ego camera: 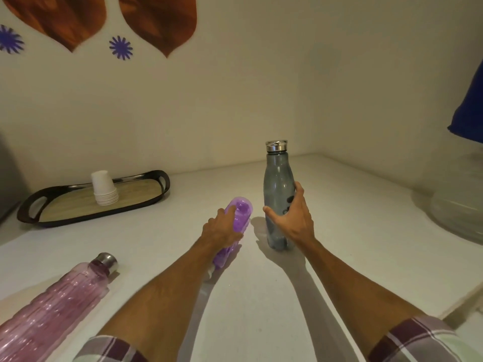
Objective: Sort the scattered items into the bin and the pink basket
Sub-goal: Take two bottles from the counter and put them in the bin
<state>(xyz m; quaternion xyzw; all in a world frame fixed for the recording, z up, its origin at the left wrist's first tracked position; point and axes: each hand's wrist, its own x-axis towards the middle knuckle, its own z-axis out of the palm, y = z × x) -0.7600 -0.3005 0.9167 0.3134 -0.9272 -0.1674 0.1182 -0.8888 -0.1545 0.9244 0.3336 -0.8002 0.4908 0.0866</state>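
Note:
A purple plastic bottle (241,214) lies on its side on the white counter (352,231), base pointing away from me, and my left hand (222,231) is closed over its middle. A grey translucent bottle (277,184) with a steel cap stands upright just to its right, gripped around the lower body by my right hand (292,218). A pink ribbed bottle (52,307) with a steel cap lies on its side at the near left. No bin or pink basket is in view.
A black oval tray (34,212) with a wood-look base sits at the back left, holding a stack of white paper cups (104,188). A clear glass vessel (460,205) stands at the right edge, with blue fabric (470,111) above it. Walls close the back.

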